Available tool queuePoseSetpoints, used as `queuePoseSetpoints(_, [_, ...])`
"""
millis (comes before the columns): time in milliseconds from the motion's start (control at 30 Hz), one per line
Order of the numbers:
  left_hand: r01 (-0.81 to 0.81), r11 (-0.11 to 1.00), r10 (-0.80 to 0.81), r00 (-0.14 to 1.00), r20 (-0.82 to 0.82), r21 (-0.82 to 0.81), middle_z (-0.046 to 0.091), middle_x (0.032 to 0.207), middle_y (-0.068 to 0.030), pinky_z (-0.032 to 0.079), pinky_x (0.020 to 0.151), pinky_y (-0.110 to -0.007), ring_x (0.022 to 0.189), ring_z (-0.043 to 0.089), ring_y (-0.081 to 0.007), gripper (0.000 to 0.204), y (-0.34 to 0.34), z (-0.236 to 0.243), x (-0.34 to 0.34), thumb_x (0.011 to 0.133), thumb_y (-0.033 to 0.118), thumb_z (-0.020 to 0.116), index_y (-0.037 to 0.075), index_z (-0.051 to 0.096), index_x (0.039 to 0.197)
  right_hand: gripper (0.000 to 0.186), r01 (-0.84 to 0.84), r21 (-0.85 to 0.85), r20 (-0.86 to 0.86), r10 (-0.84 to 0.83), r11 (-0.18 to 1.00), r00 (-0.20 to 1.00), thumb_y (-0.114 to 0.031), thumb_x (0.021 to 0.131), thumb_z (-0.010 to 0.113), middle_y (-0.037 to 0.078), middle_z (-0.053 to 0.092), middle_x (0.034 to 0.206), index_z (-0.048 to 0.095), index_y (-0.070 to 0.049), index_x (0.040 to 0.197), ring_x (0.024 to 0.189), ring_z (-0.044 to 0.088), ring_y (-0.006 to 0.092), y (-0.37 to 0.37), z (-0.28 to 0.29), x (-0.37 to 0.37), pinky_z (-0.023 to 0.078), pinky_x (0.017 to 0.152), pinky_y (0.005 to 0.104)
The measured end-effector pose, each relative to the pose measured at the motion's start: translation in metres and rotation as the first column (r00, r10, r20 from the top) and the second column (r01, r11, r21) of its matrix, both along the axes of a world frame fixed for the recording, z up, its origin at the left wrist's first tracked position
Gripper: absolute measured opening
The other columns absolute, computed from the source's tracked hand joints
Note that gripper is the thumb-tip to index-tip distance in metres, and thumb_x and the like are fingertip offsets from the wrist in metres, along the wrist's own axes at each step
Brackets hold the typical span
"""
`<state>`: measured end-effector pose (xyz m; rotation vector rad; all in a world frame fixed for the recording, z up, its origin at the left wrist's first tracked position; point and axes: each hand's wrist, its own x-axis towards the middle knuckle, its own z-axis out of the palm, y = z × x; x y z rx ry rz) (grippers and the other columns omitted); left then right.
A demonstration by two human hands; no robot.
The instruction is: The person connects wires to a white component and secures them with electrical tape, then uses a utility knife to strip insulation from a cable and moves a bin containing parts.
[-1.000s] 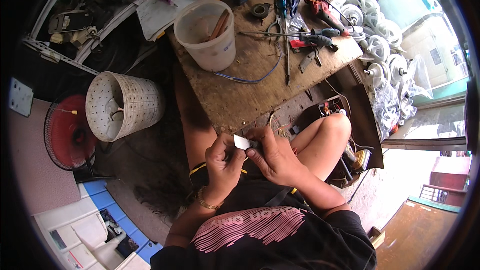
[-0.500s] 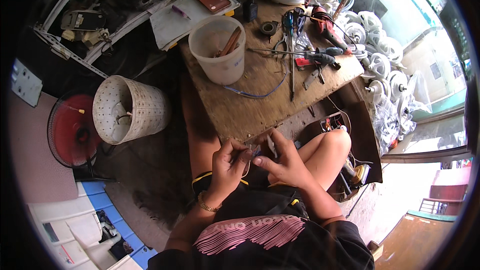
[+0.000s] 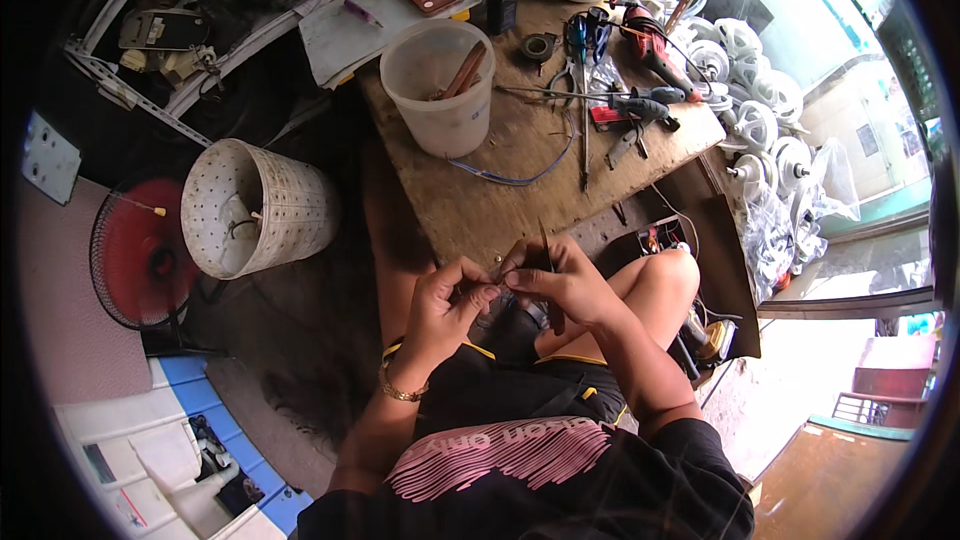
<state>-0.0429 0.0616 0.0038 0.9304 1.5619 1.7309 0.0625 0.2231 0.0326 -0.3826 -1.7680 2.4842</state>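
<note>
Above my lap, close to the table's front edge, my left hand [image 3: 452,302] is closed in a pinch. What its fingertips hold is too small to make out. My right hand [image 3: 566,284] meets it fingertip to fingertip. Across the right palm lies a thin, dark, blade-like tool [image 3: 556,317], its narrow tip rising past the index finger; the exact kind does not show. The wooden table [image 3: 450,215] begins just beyond both hands. On it stands a translucent white bucket [image 3: 440,130] with brown strips inside.
A red power drill [image 3: 655,52], a roll of tape [image 3: 538,46], a blue wire [image 3: 530,181] and several hand tools lie on the table. White plastic wheels [image 3: 755,125] are heaped at right. Left are a perforated white basket [image 3: 300,205] and a red fan [image 3: 140,255]. A toolbox [image 3: 735,270] sits by my right knee.
Both hands have risen slightly toward the table edge. The tool in my right hand has turned and now stands more upright. My left hand keeps its pinch.
</note>
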Motion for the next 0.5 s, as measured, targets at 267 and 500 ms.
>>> queuePoseSetpoints(267, [-0.018,1.000,0.018,1.000,-0.019,0.014,0.062,0.069,-0.0004,0.043,0.054,-0.019,0.061,0.057,-0.0045,0.012,0.000,-0.003,-0.008,0.089,0.010,0.065,0.001,0.058,0.085,0.008,-0.088,-0.414,0.107,0.145,0.906,0.984,-0.010,0.082,0.065,-0.002,0.060,0.073,0.062,-0.004,0.088,0.060,0.054,0.0056,0.003,-0.011,-0.015,0.034,0.049,0.0180])
queuePoseSetpoints(500, [-0.098,0.995,0.093,0.969,0.228,0.011,0.063,0.077,-0.0013,0.044,0.064,-0.017,0.069,0.057,-0.0047,0.010,-0.005,-0.004,-0.013,0.091,0.013,0.064,0.004,0.060,0.091,0.018,-0.030,-0.037,0.119,0.034,0.999,0.992,-0.018,0.087,0.063,0.002,0.057,0.069,0.059,-0.003,0.095,0.056,0.051,0.0068,0.001,0.003,-0.034,0.034,0.046,0.0208])
